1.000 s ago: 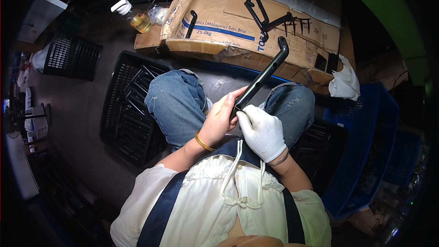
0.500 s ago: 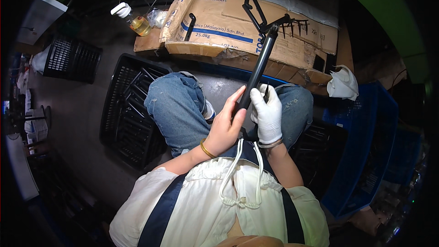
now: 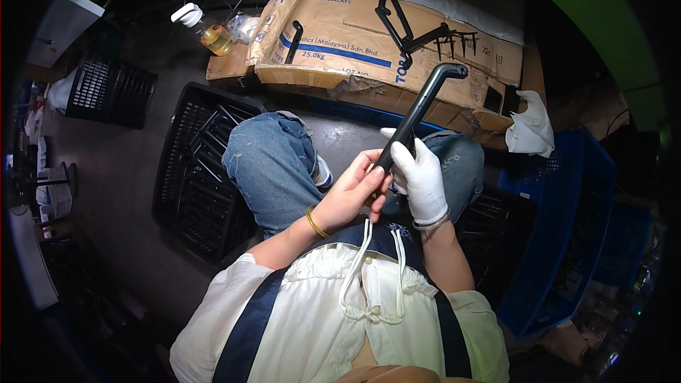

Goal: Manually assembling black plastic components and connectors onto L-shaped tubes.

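A black tube with a bent end [image 3: 420,108] slants up and to the right in front of me, its crook at the far end. My bare left hand [image 3: 353,189] is closed on its lower end, thumb on top. In a white glove, my right hand [image 3: 425,186] grips the tube a little higher, its fingers passing behind it. Whether the right hand also holds something small is hidden. Beyond the tube, on the cardboard, lie several thin black parts joined in a branching shape [image 3: 406,41] and a short black bent piece [image 3: 295,41].
Flattened cardboard [image 3: 333,53] covers the work surface ahead. A bottle of yellowish liquid [image 3: 216,39] stands at its left, a white glove or cloth [image 3: 530,131] hangs at its right. A black crate [image 3: 170,170] of black tubes sits left of my knees; blue bins [image 3: 589,206] stand right.
The tube has turned so its bent end points right, and it has come slightly nearer. My right hand shifted onto it; the small dark pointed thing in its fingers no longer shows.
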Tool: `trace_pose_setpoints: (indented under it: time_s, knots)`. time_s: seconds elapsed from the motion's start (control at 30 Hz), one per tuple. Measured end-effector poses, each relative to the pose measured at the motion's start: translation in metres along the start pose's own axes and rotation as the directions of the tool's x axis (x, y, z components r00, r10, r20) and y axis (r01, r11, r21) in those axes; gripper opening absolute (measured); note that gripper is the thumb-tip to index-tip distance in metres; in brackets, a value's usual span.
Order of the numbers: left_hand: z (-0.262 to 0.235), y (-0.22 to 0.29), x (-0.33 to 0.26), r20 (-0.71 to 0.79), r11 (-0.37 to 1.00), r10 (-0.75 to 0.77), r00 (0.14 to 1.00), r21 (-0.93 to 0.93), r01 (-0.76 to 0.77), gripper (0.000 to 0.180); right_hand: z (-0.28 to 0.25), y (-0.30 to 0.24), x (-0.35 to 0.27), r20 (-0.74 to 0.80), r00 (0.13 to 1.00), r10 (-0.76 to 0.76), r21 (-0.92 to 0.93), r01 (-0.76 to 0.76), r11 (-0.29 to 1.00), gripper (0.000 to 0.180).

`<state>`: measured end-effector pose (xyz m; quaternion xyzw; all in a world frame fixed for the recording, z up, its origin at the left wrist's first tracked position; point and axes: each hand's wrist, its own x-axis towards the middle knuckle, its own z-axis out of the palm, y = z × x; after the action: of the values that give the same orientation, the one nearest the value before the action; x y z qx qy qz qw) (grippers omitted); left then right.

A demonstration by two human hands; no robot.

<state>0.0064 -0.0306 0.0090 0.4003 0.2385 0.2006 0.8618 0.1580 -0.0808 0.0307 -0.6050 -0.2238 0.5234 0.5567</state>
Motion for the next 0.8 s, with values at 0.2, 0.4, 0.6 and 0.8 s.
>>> trace_pose_setpoints:
  time_s: [0.2, 0.4, 0.6, 0.8]
  knots:
    - [-0.007, -0.003, 0.0, -0.027, 0.992, 0.108, 0.994, -0.056, -0.11, 0.057, 0.004, -0.005, -0.033, 0.09, 0.929, -0.359, -0.716, 0.31, 0.626, 0.01]
    - [-0.002, 0.002, -0.003, -0.035, 0.944, 0.17, 0.985, 0.292, -0.152, 0.055, 0.012, -0.01, -0.038, 0.187, 0.882, -0.433, -0.839, 0.372, 0.396, 0.013]
    - [-0.002, -0.003, 0.0, -0.04, 0.863, 0.28, 0.959, 0.447, -0.233, 0.054, 0.012, -0.013, -0.04, 0.207, 0.895, -0.395, -0.865, 0.356, 0.354, 0.014]
    - [0.0, 0.003, -0.004, -0.054, 0.867, 0.248, 0.967, 0.458, -0.196, 0.053, 0.011, -0.011, -0.04, 0.203, 0.9, -0.387, -0.867, 0.348, 0.356, 0.014]
